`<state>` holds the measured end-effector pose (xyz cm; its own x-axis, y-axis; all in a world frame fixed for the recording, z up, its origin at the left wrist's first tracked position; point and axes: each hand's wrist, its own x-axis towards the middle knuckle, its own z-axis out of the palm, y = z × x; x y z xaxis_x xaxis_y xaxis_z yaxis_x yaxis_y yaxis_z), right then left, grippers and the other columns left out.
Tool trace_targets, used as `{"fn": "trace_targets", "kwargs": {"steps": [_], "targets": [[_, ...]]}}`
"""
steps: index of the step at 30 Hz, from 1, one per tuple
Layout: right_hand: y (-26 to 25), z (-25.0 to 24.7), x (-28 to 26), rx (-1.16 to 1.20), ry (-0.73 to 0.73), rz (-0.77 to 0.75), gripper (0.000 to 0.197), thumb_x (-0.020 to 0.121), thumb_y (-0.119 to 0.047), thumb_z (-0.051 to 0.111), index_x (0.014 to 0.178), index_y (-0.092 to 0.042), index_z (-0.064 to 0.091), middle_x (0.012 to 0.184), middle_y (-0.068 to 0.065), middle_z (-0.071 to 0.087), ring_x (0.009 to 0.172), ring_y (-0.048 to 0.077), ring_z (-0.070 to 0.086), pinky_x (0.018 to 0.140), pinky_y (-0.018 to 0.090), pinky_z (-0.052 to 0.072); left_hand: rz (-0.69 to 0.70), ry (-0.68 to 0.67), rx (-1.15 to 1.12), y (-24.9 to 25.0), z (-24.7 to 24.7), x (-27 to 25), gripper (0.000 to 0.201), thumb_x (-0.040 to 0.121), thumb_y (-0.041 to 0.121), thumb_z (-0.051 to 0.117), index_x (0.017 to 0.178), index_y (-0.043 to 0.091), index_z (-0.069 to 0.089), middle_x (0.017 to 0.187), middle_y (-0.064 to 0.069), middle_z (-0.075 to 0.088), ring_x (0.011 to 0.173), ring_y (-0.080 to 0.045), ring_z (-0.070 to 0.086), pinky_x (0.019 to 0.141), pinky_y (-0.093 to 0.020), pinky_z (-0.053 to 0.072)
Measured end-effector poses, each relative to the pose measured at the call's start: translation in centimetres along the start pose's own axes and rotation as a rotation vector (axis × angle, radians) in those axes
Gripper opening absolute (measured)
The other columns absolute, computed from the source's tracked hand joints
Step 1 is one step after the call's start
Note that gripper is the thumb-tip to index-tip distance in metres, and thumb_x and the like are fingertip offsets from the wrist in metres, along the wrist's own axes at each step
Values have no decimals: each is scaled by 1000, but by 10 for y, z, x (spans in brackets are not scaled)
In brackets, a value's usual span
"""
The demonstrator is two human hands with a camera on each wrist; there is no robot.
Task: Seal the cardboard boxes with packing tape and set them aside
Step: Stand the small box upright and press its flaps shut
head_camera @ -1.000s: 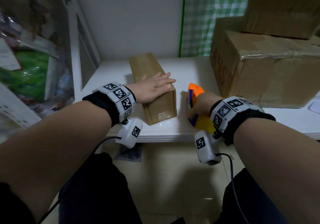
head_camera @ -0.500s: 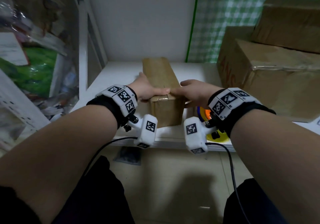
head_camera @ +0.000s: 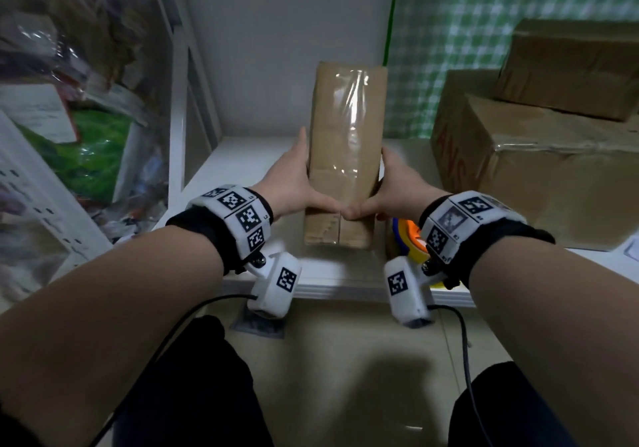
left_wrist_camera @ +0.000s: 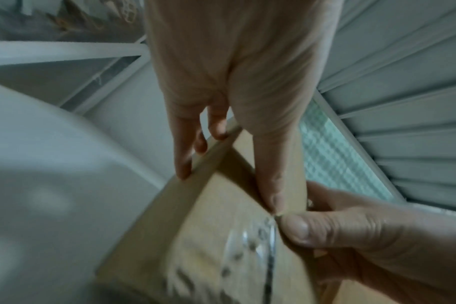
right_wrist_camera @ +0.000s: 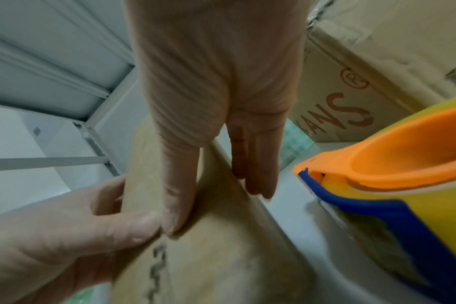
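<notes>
While gripped, box (head_camera: 345, 156) (both hands).

Browns, whites and one bright spot of orange, yellow and blue

I see a plain brown narrow box (head_camera: 345, 156) at centre with a glossy clear tape strip (head_camera: 352, 108); the tape dispenser (right_wrist_camera: 393, 185) at the right is orange over yellow with a blue edge. The large box (head_camera: 539, 177) at right is brown with red lettering, the wall covering (head_camera: 449, 32) at upper right is green-and-white check, and the wristbands (head_camera: 242, 218) are white with black square markers over black cuffs.
</notes>
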<state>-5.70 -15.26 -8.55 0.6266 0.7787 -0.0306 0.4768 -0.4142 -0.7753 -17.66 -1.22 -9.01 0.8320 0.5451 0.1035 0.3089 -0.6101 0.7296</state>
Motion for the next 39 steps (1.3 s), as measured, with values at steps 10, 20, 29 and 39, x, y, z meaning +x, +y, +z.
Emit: {"fn": "trace_targets", "kwargs": {"steps": [10,20,29,39], "targets": [[-18,-15,-20,-41,4,-5,88,59,-30,90,131,-17,40,116,0,54,94,14,57,72,30,55,25,77,173,12,-6,-20,110,42,54,88,131,15,35,128,-2,48,116,-18,48,99,-40,44],[-23,-21,-43,-100,145,-138,146,52,-27,93,151,-29,-14,138,2,51,124,21,50,95,25,37,117,99,193,34,-21,-38,138,48,37,92,148,28,-3,129,-7,53,105,-22,58,96,-37,46],[-31,-29,-34,-160,221,-186,130,49,-33,93,149,-26,10,131,4,54,115,20,54,89,28,43,166,111,181,40,-35,-21,135,44,42,92,147,22,6,122,-8,58,101,-21,61,92,-39,49],[-28,-41,-23,-218,270,-245,128,46,-41,92,146,-39,13,128,1,55,111,20,57,90,31,45,262,196,152,55,-32,-7,108,45,37,93,132,18,31,129,-1,42,118,-16,44,103,-38,41]]}}
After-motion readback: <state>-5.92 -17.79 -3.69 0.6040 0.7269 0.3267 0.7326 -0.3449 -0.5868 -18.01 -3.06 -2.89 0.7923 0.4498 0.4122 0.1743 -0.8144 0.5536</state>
